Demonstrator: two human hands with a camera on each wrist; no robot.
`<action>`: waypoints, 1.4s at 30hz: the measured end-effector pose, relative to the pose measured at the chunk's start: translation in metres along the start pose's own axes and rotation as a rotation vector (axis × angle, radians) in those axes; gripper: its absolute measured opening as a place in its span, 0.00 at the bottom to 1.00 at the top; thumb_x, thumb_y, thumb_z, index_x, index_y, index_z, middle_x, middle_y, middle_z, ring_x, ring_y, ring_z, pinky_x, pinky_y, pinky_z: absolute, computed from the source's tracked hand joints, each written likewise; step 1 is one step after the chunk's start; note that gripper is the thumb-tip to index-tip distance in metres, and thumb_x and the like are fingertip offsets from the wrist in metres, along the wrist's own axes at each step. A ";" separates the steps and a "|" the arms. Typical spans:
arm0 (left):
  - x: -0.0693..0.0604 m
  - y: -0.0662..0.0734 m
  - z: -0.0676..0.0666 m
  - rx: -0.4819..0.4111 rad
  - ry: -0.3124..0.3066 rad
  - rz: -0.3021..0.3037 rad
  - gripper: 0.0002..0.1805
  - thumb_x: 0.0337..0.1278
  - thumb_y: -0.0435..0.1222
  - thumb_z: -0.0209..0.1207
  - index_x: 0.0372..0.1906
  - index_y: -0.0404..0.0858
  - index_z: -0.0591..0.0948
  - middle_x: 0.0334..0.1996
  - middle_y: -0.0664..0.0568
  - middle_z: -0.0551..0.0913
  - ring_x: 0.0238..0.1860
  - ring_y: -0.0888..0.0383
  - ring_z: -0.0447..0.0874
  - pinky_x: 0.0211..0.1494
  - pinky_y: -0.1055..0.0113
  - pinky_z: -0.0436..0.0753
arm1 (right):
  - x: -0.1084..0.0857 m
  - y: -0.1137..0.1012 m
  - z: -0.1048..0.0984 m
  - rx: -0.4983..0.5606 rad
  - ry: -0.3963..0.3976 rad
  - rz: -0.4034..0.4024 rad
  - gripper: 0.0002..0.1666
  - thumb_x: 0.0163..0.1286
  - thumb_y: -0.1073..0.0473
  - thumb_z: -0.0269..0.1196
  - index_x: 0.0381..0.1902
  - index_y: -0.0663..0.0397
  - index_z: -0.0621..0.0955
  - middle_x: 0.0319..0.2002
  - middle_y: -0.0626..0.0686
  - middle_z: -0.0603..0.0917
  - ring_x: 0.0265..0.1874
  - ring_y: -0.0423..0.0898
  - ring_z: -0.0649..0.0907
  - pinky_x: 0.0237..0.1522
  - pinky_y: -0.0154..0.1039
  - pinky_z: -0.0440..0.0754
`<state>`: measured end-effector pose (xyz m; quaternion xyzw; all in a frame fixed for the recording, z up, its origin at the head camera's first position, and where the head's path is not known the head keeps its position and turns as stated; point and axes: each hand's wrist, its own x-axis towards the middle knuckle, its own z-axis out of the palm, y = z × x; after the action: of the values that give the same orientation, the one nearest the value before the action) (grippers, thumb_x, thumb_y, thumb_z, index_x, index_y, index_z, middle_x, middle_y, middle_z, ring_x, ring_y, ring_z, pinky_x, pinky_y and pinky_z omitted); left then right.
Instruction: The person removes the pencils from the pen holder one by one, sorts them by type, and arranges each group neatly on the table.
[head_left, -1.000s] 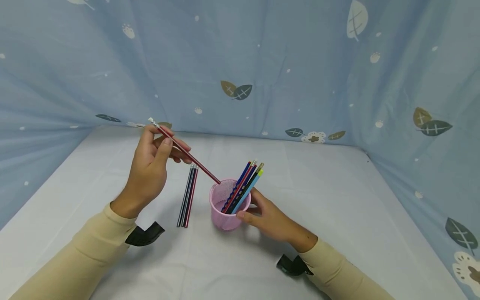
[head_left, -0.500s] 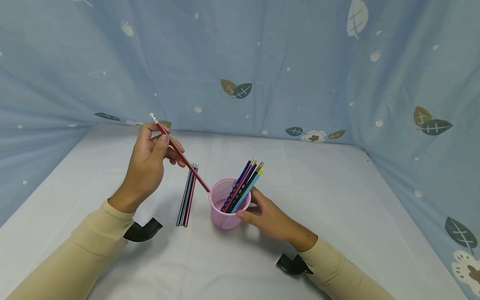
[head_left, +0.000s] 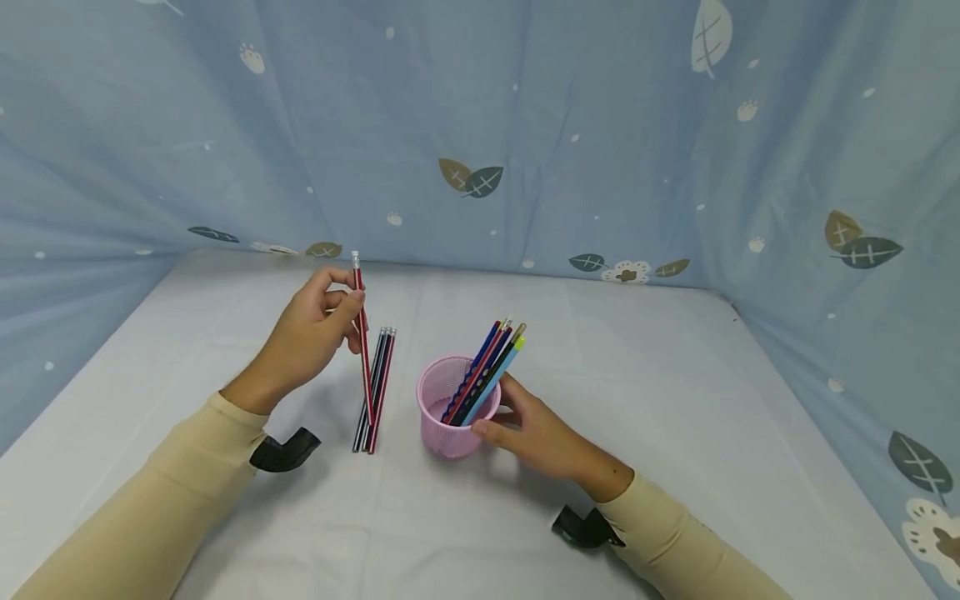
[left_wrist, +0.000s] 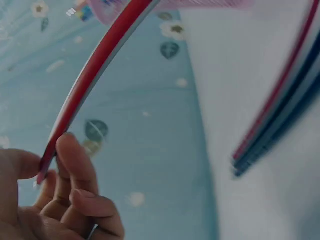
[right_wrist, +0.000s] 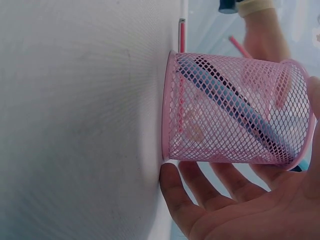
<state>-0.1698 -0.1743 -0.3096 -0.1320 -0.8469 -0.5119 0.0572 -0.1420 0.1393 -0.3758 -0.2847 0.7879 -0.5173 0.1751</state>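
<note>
In the head view my left hand [head_left: 307,333] pinches a red striped pencil [head_left: 364,350] near its white-tipped end. The pencil hangs nearly upright, its lower end in front of a few pencils [head_left: 383,383] lying side by side on the table. In the left wrist view thumb and fingertips meet on the red pencil [left_wrist: 82,87]. My right hand [head_left: 543,437] holds a pink mesh pencil cup [head_left: 446,440] from the right side, fingers around its wall in the right wrist view. Several pencils [head_left: 487,379], blue, red, black and light blue, lean to the right inside the cup.
White cloth [head_left: 465,533] covers the table. A blue curtain [head_left: 360,108] with leaf and flower prints stands behind and at both sides. Black bands [head_left: 285,450] sit at both wrists.
The red pencil swung from a slant reaching the cup's rim to nearly upright, its lower end moving left, away from the cup. My left hand shifted slightly right. Right hand and cup stayed put.
</note>
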 end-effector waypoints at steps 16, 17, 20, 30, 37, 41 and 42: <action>0.014 -0.041 -0.003 0.143 -0.125 -0.254 0.26 0.76 0.54 0.45 0.63 0.39 0.67 0.38 0.40 0.83 0.27 0.49 0.84 0.26 0.62 0.67 | 0.000 0.001 0.000 -0.006 0.008 -0.003 0.47 0.73 0.46 0.62 0.80 0.42 0.50 0.75 0.48 0.64 0.70 0.50 0.72 0.67 0.51 0.75; 0.014 -0.042 -0.003 0.149 -0.132 -0.262 0.26 0.76 0.54 0.45 0.63 0.39 0.67 0.40 0.39 0.83 0.27 0.49 0.84 0.28 0.62 0.68 | 0.000 0.001 0.000 -0.004 0.009 -0.001 0.47 0.73 0.46 0.62 0.80 0.41 0.50 0.75 0.48 0.64 0.70 0.50 0.72 0.67 0.51 0.75; 0.014 -0.045 -0.002 0.165 -0.163 -0.286 0.25 0.77 0.53 0.45 0.62 0.38 0.67 0.47 0.37 0.82 0.27 0.53 0.84 0.33 0.61 0.71 | -0.001 0.000 0.000 0.003 0.006 0.005 0.46 0.73 0.47 0.62 0.80 0.41 0.52 0.74 0.49 0.65 0.70 0.50 0.72 0.67 0.51 0.75; 0.013 -0.055 -0.001 0.177 -0.233 -0.295 0.24 0.78 0.51 0.46 0.63 0.38 0.67 0.44 0.41 0.84 0.26 0.53 0.84 0.43 0.60 0.73 | -0.001 0.000 0.001 0.001 0.003 -0.008 0.43 0.74 0.48 0.61 0.79 0.40 0.54 0.73 0.48 0.67 0.69 0.48 0.72 0.67 0.48 0.75; 0.012 -0.060 0.001 0.127 -0.248 -0.312 0.22 0.78 0.46 0.48 0.63 0.35 0.67 0.46 0.38 0.83 0.25 0.54 0.82 0.31 0.62 0.77 | -0.001 0.001 0.000 -0.004 0.002 -0.020 0.44 0.74 0.46 0.61 0.79 0.40 0.53 0.73 0.48 0.67 0.69 0.48 0.72 0.67 0.48 0.75; 0.012 -0.061 0.002 0.106 -0.258 -0.340 0.22 0.78 0.44 0.48 0.65 0.35 0.66 0.46 0.38 0.82 0.24 0.54 0.81 0.26 0.62 0.79 | -0.001 0.001 0.000 -0.004 0.002 -0.020 0.44 0.74 0.47 0.61 0.79 0.41 0.54 0.73 0.48 0.67 0.69 0.48 0.72 0.67 0.48 0.75; 0.012 -0.062 0.002 0.101 -0.262 -0.348 0.23 0.78 0.44 0.48 0.66 0.34 0.65 0.47 0.37 0.82 0.24 0.54 0.81 0.27 0.61 0.79 | -0.001 0.001 0.000 -0.002 0.000 -0.018 0.44 0.74 0.47 0.61 0.79 0.41 0.54 0.73 0.48 0.67 0.69 0.48 0.72 0.67 0.48 0.75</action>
<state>-0.1989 -0.1980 -0.3601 -0.0463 -0.8817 -0.4494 -0.1359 -0.1415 0.1401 -0.3772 -0.2918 0.7860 -0.5179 0.1700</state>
